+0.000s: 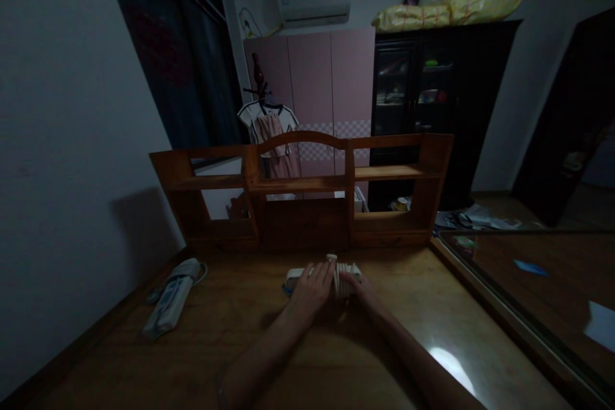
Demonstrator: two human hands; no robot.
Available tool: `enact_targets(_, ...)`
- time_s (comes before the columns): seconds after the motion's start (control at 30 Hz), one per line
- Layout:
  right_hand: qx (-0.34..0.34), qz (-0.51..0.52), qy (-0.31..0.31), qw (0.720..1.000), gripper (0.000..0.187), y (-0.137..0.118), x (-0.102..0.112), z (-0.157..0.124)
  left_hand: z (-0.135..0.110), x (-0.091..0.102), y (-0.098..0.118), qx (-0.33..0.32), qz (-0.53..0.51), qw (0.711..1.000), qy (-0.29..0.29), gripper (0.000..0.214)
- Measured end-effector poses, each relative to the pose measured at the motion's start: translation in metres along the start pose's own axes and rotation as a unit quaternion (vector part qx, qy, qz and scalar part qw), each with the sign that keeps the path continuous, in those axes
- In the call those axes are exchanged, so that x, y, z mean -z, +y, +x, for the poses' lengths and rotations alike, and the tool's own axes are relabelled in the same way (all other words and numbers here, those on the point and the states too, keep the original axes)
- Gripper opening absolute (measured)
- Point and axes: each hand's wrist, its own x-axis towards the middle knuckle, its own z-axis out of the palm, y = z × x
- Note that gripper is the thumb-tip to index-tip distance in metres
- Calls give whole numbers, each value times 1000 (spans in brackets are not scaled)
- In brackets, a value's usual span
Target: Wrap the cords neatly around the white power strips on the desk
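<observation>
A white power strip (294,274) lies crosswise on the wooden tabletop, with its pale cord (343,280) wound in several turns around the right part. My left hand (312,287) covers the strip's middle, its fingers closed over it and pointing away from me. Just beyond those fingertips a small pale end, perhaps the plug (331,257), sticks up. My right hand (359,287) grips the right end by the wound cord, thumb on top; its other fingers are mostly hidden. Something blue shows under the strip's left end.
To the left lies a second white power strip (169,301) with its cord bundled. A low wooden shelf unit (302,184) stands along the table's back edge. The wall (72,173) borders the left side, and a raised wooden rail (500,320) runs along the right.
</observation>
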Motion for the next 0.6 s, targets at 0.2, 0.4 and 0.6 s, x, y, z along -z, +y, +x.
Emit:
enact_targets(0.2,21,-3,55,998,47,-18,16,-3,11,5,5,-9,-89,996,-2,81)
enact_targets(0.4,129,-69,143,979,49,-66,37,-15,40,3,29,112,-432,890,93,83)
enact_targets(0.6,168,-17,306,937,43,-82,75,-2,76,-9,52,233,-766,595,72,61)
